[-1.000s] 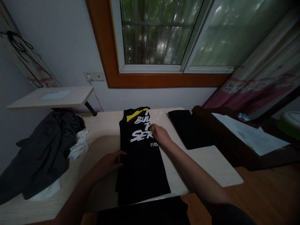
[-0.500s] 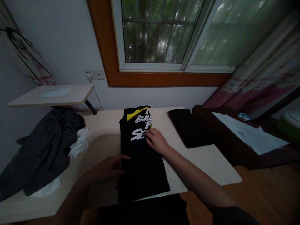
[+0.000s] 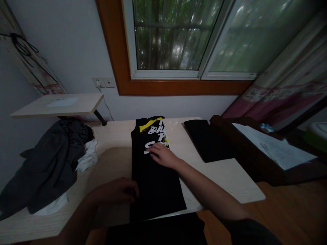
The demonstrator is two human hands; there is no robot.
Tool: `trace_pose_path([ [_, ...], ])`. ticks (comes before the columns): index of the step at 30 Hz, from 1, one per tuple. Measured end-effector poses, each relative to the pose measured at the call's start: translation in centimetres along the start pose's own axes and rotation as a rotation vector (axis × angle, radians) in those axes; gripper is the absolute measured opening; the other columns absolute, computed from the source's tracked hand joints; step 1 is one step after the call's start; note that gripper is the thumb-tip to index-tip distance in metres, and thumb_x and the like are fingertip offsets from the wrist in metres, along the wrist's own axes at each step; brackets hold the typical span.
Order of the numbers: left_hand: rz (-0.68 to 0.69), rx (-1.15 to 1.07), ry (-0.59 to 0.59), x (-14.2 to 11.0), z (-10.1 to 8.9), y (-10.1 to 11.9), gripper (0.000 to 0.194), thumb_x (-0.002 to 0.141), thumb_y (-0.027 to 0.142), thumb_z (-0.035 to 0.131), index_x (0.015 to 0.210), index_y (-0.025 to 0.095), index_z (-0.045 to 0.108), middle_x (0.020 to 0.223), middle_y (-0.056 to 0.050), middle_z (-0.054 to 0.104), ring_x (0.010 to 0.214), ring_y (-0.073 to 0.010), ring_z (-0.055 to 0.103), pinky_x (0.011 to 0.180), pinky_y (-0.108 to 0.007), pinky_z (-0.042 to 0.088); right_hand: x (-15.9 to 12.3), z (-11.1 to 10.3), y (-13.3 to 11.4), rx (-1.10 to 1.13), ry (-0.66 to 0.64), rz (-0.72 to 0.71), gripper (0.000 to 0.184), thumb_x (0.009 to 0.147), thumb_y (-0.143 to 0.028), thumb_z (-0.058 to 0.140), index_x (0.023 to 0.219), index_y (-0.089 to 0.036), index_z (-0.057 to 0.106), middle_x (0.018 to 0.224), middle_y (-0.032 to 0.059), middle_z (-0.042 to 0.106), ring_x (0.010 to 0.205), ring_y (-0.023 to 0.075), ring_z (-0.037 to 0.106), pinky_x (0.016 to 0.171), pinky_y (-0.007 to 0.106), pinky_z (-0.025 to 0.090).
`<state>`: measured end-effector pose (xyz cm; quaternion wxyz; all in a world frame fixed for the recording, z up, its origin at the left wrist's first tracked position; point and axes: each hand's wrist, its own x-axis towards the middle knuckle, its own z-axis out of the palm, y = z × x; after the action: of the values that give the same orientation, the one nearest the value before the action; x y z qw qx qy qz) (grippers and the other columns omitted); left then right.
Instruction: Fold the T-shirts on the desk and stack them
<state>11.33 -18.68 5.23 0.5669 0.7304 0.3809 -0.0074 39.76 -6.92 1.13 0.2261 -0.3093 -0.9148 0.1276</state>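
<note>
A black sleeveless shirt [image 3: 153, 190] lies folded lengthwise on the light wooden table [image 3: 112, 136], with white lettering and a yellow stripe towards its far end. Across the lettering rests my right hand [image 3: 163, 154], fingers outstretched and palm down on the cloth. My left hand [image 3: 119, 190] is at the shirt's left edge near the front, its fingers curved with a gap between thumb and forefinger. Nothing shows in its grasp, though shade hides part of the fingers.
Dark grey clothing [image 3: 51, 160] lies heaped at the left with white cloth [image 3: 88, 156], below a small raised shelf [image 3: 58, 105]. A flat black item [image 3: 204, 139] lies right of the shirt. Beyond it, a paper sheet [image 3: 273, 144] rests on a dark surface. A window stands behind the table.
My right hand has slid slightly left over the lettering. My left hand's fingers have curled more and moved a little down. The shirt has stayed nearly where it was.
</note>
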Motion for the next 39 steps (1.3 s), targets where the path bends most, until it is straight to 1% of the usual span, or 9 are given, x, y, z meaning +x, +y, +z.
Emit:
trace_pose_path([
  [2,-0.002,0.036,0.022,-0.1,-0.8,-0.4,0.034,0.088,0.040,0.066,0.119,0.029,0.071,0.094,0.000,0.073,0.081,-0.0176,0.065,0.072,-0.028,0.048,0.0,-0.5,1.7,-0.047,0.077,0.122,0.032,0.099,-0.021,0.056,0.129,-0.023,0.066,0.114,0.0095,0.064,0.107,0.0241,0.057,0.098,0.041,0.047],
  [4,0.011,0.084,0.137,0.4,-2.0,-1.1,0.038,0.092,0.046,0.061,0.126,0.030,0.069,0.101,-0.001,0.074,0.087,-0.0191,0.067,0.078,-0.031,0.051,-0.3,-1.0,3.4,-0.128,0.143,0.269,0.033,0.098,-0.023,0.057,0.129,-0.023,0.066,0.120,0.0114,0.063,0.113,0.0263,0.055,0.101,0.042,0.046],
  [7,0.001,0.201,0.527,2.1,-4.3,-3.0,0.038,0.099,0.045,0.049,0.124,0.026,0.069,0.115,-0.005,0.074,0.104,-0.0227,0.068,0.095,-0.039,0.052,-0.9,-1.2,5.4,-0.277,0.166,0.470,0.039,0.098,-0.031,0.058,0.136,-0.022,0.064,0.137,0.0143,0.057,0.123,0.0303,0.051,0.106,0.045,0.044],
  [9,0.007,0.420,0.761,3.8,-5.6,-4.5,0.040,0.101,0.043,0.044,0.127,0.025,0.068,0.129,-0.008,0.070,0.121,-0.0261,0.062,0.109,-0.047,0.045,-1.3,-1.0,6.2,-0.344,0.145,0.522,0.042,0.100,-0.036,0.056,0.139,-0.023,0.062,0.144,0.0140,0.055,0.129,0.0315,0.048,0.109,0.045,0.043],
  [12,-0.002,0.732,0.898,6.2,-6.7,-6.2,0.040,0.102,0.038,0.043,0.130,0.026,0.069,0.142,-0.006,0.064,0.140,-0.0286,0.049,0.121,-0.051,0.034,-1.6,-0.5,6.6,-0.390,0.119,0.505,0.044,0.103,-0.038,0.049,0.142,-0.022,0.061,0.149,0.0107,0.055,0.138,0.0307,0.044,0.116,0.044,0.037],
  [16,-0.082,0.868,0.927,8.3,-7.1,-6.3,0.046,0.102,0.031,0.039,0.143,0.027,0.060,0.152,-0.002,0.058,0.152,-0.0298,0.034,0.122,-0.052,0.033,-1.4,0.0,6.6,-0.413,0.108,0.532,0.046,0.104,-0.034,0.043,0.146,-0.022,0.057,0.153,0.0083,0.054,0.145,0.0285,0.040,0.120,0.046,0.032],
  [23,-0.172,0.874,0.954,10.3,-8.8,-5.3,0.054,0.099,0.023,0.036,0.151,0.031,0.050,0.160,-0.001,0.047,0.160,-0.0323,0.012,0.120,-0.070,0.022,0.0,0.4,6.9,-0.438,0.127,0.583,0.047,0.103,-0.029,0.040,0.147,-0.020,0.054,0.157,0.0092,0.051,0.150,0.0278,0.036,0.121,0.054,0.026],
  [33,-0.219,0.758,0.997,13.3,-13.4,-5.8,0.057,0.097,0.022,0.035,0.151,0.032,0.051,0.159,-0.004,0.049,0.159,-0.0368,0.012,0.115,-0.080,0.016,4.1,-0.1,9.2,-0.423,0.086,0.649,0.049,0.103,-0.029,0.036,0.149,-0.020,0.050,0.159,0.0120,0.046,0.151,0.0274,0.033,0.120,0.058,0.027],
  [39,-0.218,0.734,1.055,13.7,-13.8,-6.5,0.051,0.100,0.027,0.034,0.146,0.024,0.056,0.156,-0.010,0.052,0.155,-0.0370,0.024,0.118,-0.074,0.020,5.2,-0.4,9.7,-0.408,0.077,0.659,0.048,0.104,-0.029,0.037,0.149,-0.020,0.050,0.159,0.0115,0.046,0.149,0.0297,0.035,0.118,0.058,0.030],
])
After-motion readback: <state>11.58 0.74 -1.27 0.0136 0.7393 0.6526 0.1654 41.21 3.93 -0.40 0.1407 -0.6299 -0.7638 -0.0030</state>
